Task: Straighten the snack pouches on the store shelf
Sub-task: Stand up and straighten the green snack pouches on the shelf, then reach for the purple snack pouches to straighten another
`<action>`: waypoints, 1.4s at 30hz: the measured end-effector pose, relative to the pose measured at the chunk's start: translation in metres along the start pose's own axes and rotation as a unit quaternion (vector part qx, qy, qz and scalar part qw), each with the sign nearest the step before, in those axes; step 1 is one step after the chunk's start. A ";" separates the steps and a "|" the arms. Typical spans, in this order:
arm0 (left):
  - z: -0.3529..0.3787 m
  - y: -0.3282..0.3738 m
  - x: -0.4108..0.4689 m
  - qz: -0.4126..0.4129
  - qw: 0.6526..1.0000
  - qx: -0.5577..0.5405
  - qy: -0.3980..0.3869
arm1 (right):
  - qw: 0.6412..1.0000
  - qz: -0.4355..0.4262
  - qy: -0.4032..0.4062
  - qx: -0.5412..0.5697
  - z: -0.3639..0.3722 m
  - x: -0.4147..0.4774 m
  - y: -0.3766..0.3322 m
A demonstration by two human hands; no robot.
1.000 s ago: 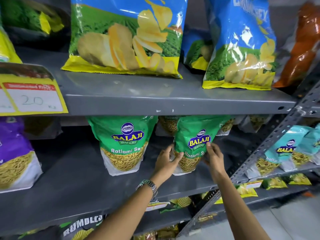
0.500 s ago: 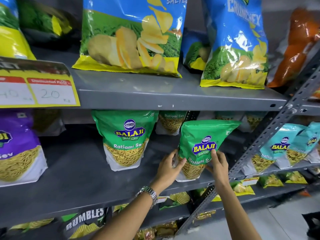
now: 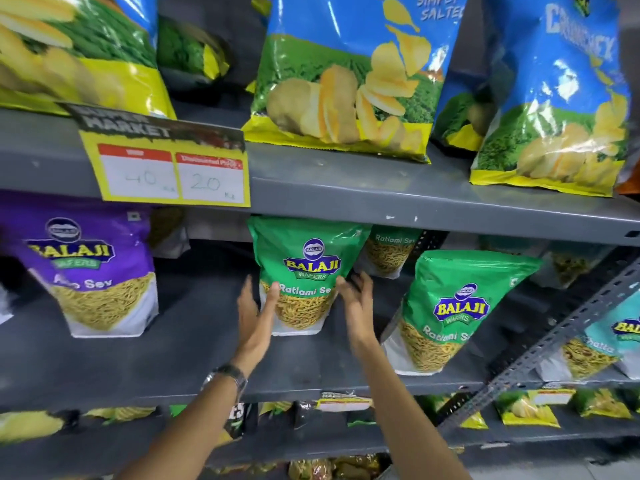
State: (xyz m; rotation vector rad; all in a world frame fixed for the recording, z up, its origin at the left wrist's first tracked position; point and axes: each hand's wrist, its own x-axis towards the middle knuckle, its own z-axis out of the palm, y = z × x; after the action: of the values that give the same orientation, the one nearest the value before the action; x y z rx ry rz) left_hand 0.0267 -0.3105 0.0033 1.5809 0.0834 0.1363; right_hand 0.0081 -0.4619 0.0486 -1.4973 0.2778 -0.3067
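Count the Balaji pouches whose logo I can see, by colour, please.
Purple pouch: 1
Green pouches: 2
Teal pouch, cut off at the frame edge: 1
Total: 4

We face grey painted metal shelving (image 3: 415,199), a perforated slotted steel upright (image 3: 554,336) crossing diagonally at right, a yellow paper price card (image 3: 173,174) (handwritten 40 and 20), even overhead light.
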 end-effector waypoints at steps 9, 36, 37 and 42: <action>-0.016 0.005 -0.010 -0.052 0.996 0.001 -0.077 | 0.997 0.031 -0.064 -0.015 -0.010 -0.012 -0.012; -0.094 0.001 -0.052 0.037 0.997 -0.050 0.050 | 0.889 -0.339 0.217 -0.220 0.054 -0.128 0.040; -0.115 0.002 -0.048 0.054 0.992 -0.049 0.100 | 0.894 -0.355 0.138 -0.237 0.076 -0.133 0.044; -0.233 -0.001 -0.001 0.081 0.960 -0.057 0.262 | 0.982 -0.144 -0.061 -0.103 0.196 -0.109 0.041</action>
State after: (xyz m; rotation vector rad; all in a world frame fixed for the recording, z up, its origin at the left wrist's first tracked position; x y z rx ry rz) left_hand -0.0067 -0.0800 0.0050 1.4012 0.3539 0.6774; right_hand -0.0205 -0.2383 0.0179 -1.7575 -0.0079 -0.4232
